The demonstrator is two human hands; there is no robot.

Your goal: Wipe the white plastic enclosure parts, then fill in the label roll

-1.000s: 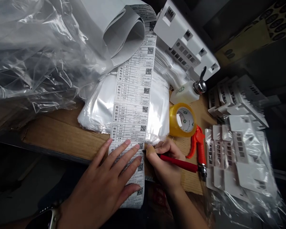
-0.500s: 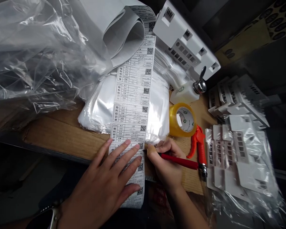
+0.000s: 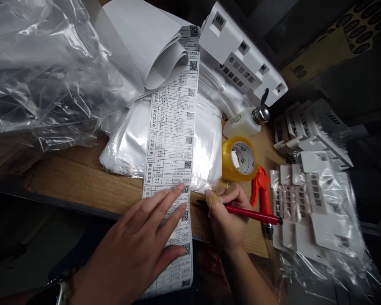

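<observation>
A long strip of printed labels [image 3: 169,144] with QR codes runs from a loose roll at the back, over a stack of clear plastic bags [image 3: 123,146], and past the near table edge. My left hand [image 3: 139,237] lies on the strip's lower part, its fingers stretched out and partly covering several labels. Just right of the strip, my right hand [image 3: 227,220] grips a red marker pen [image 3: 254,214] between thumb and fingers. The pen's dark tip points left toward the labels and appears a little away from the strip's edge.
Yellow packing tape [image 3: 227,163], a pump bottle [image 3: 241,125] and a red air gun [image 3: 265,195] stand close to my right hand. White plastic parts [image 3: 305,212] lie in clear bags on the right. A large plastic sheet [image 3: 51,76] covers the left side.
The pen and my right hand have moved slightly right, off the strip's edge. The strip has slid a little toward me, with my left hand on it, fingers now closer together.
</observation>
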